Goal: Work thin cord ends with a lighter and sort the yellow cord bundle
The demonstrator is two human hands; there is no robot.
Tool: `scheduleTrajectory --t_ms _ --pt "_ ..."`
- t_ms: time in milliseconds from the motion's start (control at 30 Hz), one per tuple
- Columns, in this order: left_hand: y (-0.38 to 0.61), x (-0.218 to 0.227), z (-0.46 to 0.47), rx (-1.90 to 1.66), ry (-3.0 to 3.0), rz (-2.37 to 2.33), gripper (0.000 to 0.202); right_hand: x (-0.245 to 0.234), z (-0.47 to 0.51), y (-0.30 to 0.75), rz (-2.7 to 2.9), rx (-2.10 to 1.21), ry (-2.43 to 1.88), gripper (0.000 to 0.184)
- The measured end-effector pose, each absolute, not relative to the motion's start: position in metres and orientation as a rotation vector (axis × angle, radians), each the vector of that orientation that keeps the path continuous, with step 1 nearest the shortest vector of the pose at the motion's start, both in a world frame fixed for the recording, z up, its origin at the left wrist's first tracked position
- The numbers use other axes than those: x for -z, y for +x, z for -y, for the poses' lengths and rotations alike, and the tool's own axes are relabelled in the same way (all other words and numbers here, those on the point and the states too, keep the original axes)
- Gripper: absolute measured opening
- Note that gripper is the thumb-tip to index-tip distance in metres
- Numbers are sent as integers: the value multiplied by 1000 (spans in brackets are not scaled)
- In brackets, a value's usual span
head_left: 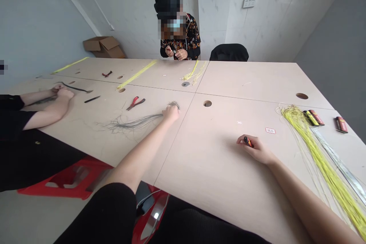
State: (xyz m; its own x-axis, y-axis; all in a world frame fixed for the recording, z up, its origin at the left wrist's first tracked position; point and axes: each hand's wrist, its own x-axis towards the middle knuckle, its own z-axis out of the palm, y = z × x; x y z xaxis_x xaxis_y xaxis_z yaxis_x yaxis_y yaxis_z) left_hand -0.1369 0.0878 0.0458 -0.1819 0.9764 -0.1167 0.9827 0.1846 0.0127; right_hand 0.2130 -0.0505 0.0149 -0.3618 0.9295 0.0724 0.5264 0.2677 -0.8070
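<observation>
My left hand [171, 113] is stretched out over the table, its fingers closed round one end of a bundle of thin dark grey-green strands [137, 122]. The short tips stick out beyond the fingers, and the loose tail fans out to the left. My right hand [259, 150] rests on the table to the right, its fingers curled round a small black and orange battery [248, 142]. Red-handled pliers [135, 103] lie open, left of my left hand. Two small paper labels, one a red-edged label [270, 130], lie beyond my right hand.
Long yellow strands [317, 148], a silvery strip [340, 164], battery packs [313, 118] and another pack [341, 125] lie at right. A co-worker's hands [61, 90] work at left; another person [180, 38] stands across the table. Round holes [207, 103] pierce the tabletop.
</observation>
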Motion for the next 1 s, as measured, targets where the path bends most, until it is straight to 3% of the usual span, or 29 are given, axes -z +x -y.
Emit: scheduleTrajectory --t_ms 467,667,1000 --pt "-107 -33 -60 -92 2285 -2101 20 -14 51 215 2005 -945 -1294 16" --pt "-131 -40 -56 -212 2393 -2065 36 -13 51 215 2007 -940 -1273 15" --pt "-240 -64 -43 222 2026 -2292 41 -14 51 216 2018 -971 -1271 15"
